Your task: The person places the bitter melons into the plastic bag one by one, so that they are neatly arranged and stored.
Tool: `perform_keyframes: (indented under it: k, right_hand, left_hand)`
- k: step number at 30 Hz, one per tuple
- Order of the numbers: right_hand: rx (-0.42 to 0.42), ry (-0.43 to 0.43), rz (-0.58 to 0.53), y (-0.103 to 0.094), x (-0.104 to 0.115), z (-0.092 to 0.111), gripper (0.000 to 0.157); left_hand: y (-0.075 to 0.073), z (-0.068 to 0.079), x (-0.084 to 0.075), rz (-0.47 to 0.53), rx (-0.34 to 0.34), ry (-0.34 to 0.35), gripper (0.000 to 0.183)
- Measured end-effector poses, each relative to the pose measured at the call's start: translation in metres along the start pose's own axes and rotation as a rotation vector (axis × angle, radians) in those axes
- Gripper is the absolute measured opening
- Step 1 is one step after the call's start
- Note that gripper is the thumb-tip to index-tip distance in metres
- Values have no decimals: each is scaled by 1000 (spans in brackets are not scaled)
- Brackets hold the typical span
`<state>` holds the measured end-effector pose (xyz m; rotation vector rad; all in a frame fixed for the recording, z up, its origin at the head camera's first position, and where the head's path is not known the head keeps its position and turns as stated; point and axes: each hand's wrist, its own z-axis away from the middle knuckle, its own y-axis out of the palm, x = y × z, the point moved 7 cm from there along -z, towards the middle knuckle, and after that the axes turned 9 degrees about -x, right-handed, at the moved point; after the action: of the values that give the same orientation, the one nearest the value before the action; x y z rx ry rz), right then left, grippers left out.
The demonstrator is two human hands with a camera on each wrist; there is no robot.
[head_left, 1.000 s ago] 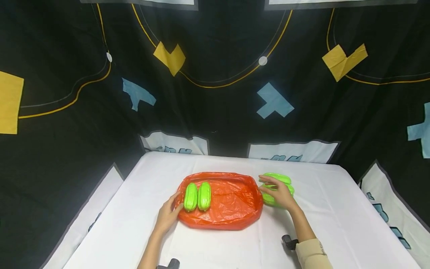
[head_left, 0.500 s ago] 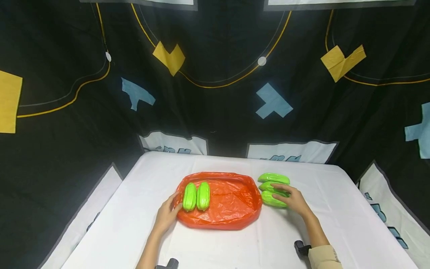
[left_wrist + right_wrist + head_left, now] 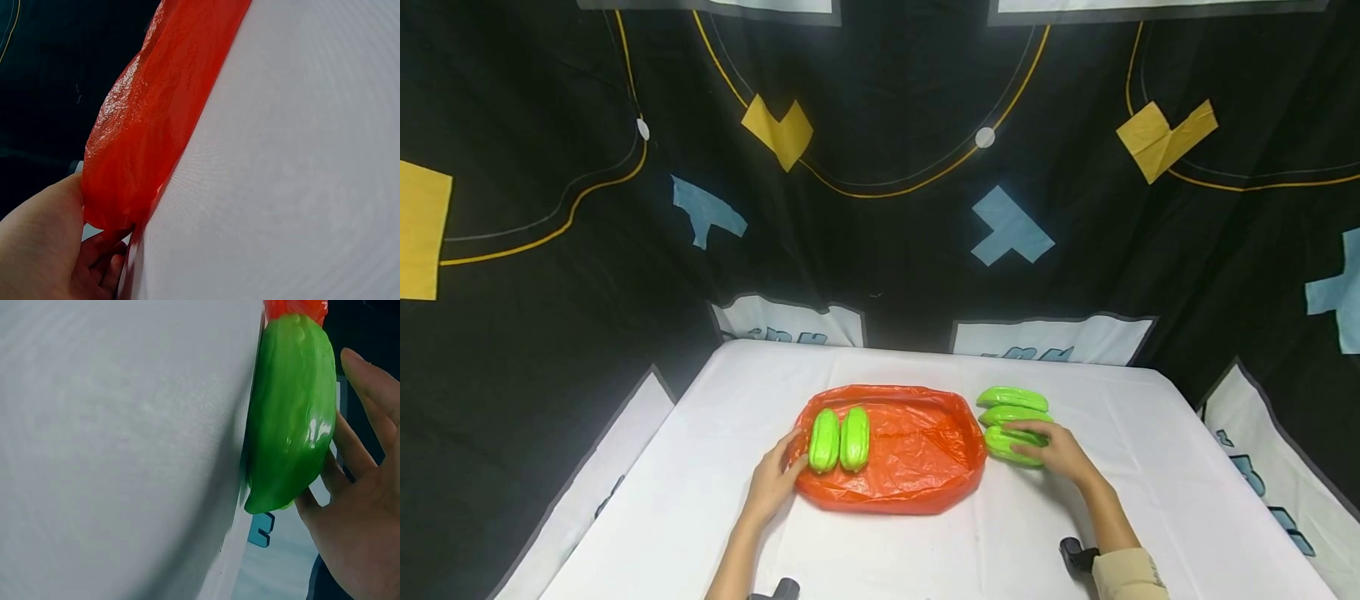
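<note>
A red plastic bag (image 3: 910,454), spread wide with a raised rim, lies on the white table. Two glossy green gourd-like vegetables (image 3: 825,440) stand side by side in its left part. My left hand (image 3: 771,479) holds the bag's left rim between thumb and fingers; in the left wrist view, fingers (image 3: 103,256) reach behind the red plastic. Right of the bag lie three more green vegetables. My right hand (image 3: 1060,452) is over the nearest one (image 3: 290,412), thumb and fingers spread about it. In the right wrist view, several fingers pass behind this vegetable, and one fingertip stands apart above it.
The other two loose vegetables (image 3: 1011,398) lie just behind the nearest, close to the bag's right rim. The white table (image 3: 880,554) has a rounded far edge. A black curtain (image 3: 880,250) with yellow and blue patches hangs behind it.
My right hand first moved right, away from the bag's rim, uncovering the loose vegetables, then came slightly nearer to the front one. My left hand stays on the rim.
</note>
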<state>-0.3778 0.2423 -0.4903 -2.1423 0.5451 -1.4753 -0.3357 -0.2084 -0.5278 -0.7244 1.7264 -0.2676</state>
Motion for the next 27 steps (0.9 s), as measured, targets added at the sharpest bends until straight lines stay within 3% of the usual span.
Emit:
perform_keyframes:
  k: [6, 9, 15, 20, 27]
  right_hand:
    - [122, -49, -5, 5, 3, 5, 38]
    - [188, -19, -7, 7, 0, 10, 45]
    - [317, 97, -121, 12, -5, 22, 59]
    - [331, 175, -212, 15, -7, 29, 64]
    - [293, 176, -210, 14, -8, 32, 63]
  left_hand:
    - [0, 0, -2, 7, 1, 10, 50]
    - [0, 0, -2, 4, 1, 10, 50]
    - [-1, 0, -3, -4, 3, 10, 49]
    - [-2, 1, -3, -6, 7, 6, 49]
    - [-1, 0, -4, 1, 7, 12, 49]
